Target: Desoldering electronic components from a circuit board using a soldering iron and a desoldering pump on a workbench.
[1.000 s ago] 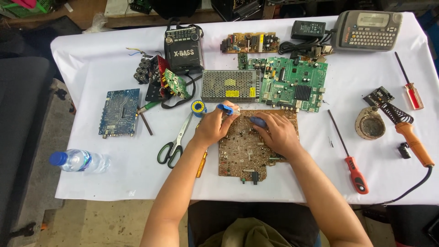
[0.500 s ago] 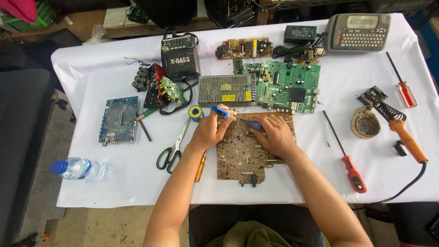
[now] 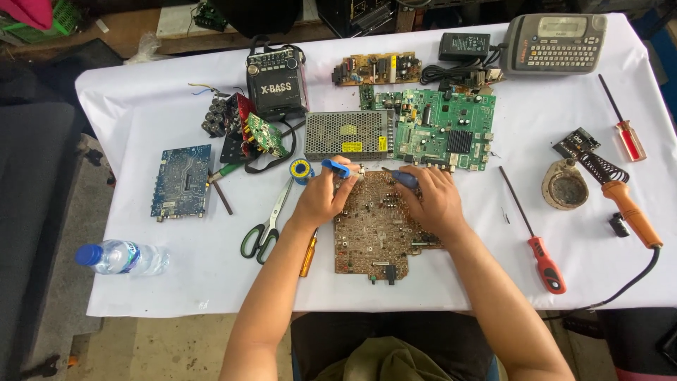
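Our fingers grip blue-handled tools, left hand (image 3: pixel 321 200) and right hand (image 3: pixel 436 201), at the far edge of the brown circuit board (image 3: pixel 377 229) lying mid-table, bare white cloth (image 3: pixel 599 247) open rightward, hands still placed as half a second ago.

**A Cloth-Covered Bench on a Worn Concrete Floor**

A table (image 3: pixel 141 92) draped in a white cloth fills most of the view, its fabric creased and hanging over the near edge. Below and to the left lies a grey concrete floor (image 3: pixel 120 349), stained and scattered with small debris. A dark grey mat or cushioned surface (image 3: pixel 35 212) runs along the left side. Beyond the far edge of the table stands a brown wooden surface (image 3: pixel 134 25), with a green basket (image 3: pixel 42 25) and a pink cloth (image 3: pixel 28 10) in the upper left corner. The light is even and bright, casting only soft shadows.
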